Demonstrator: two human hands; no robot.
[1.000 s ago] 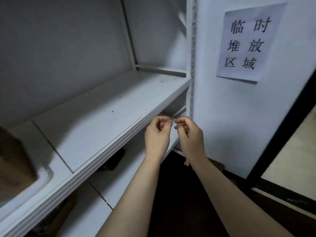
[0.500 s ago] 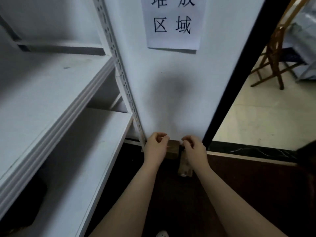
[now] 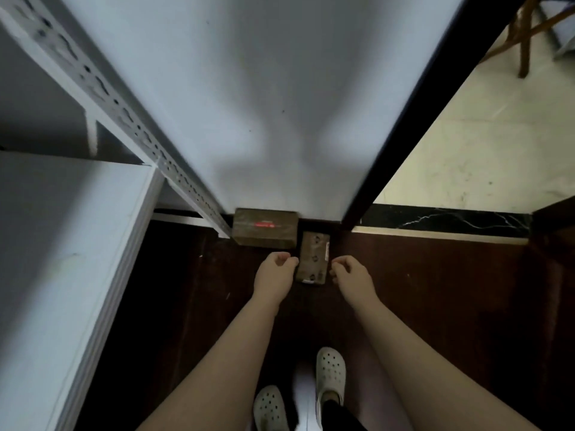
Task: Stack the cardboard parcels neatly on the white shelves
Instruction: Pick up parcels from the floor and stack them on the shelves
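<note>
Two cardboard parcels lie on the dark floor against the white wall. The wider parcel (image 3: 264, 227) with a red mark lies flat by the shelf post. A narrow parcel (image 3: 313, 258) lies just right of it, pointing toward me. My left hand (image 3: 275, 275) hangs over the floor at the narrow parcel's left edge, fingers loosely curled, holding nothing. My right hand (image 3: 351, 275) hovers at its right side, also loosely curled and empty. The white shelves (image 3: 62, 244) run along the left.
A perforated white shelf post (image 3: 140, 132) slants down to the floor beside the wider parcel. A black door frame (image 3: 413, 119) borders a pale tiled room with a wooden chair (image 3: 525, 32). My white clogs (image 3: 329, 377) stand on the dark floor below.
My view has swung down from the shelf to the floor. Both hands have dropped and moved apart, now flanking the narrow parcel.
</note>
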